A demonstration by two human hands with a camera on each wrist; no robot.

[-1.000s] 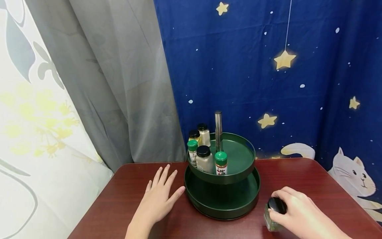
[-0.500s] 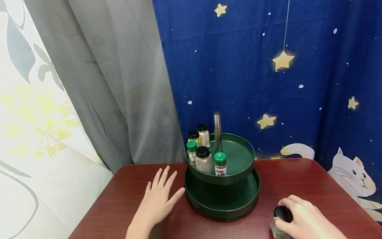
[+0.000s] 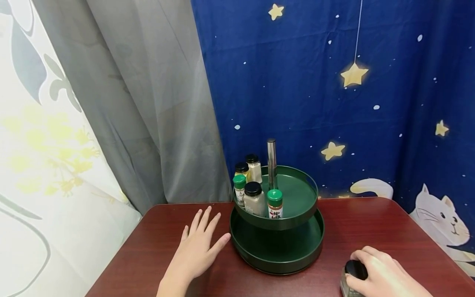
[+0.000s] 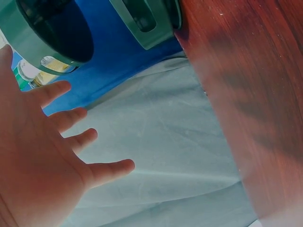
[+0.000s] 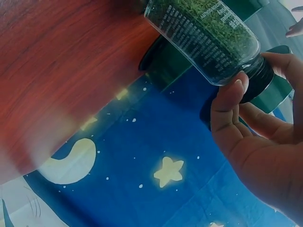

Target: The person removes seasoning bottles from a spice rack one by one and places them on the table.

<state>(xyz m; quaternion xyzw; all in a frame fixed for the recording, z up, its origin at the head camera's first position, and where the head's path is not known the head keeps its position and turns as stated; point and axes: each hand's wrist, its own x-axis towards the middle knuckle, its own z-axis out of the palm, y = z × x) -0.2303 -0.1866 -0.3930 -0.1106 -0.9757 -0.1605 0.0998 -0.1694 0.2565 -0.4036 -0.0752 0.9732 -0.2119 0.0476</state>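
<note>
By the right hand (image 3: 386, 272), a jar of green flakes (image 5: 203, 38) is pinched at its black cap (image 5: 259, 81), apparently so that its body hangs below the grip. The left hand (image 3: 196, 249) is held well apart, fingers spread, gripping nothing. Between the hands a two-tier rack (image 3: 278, 224) is set; its seasoning jars (image 3: 254, 205) are grouped toward the left hand, stood upright, probably for steadiness.
</note>
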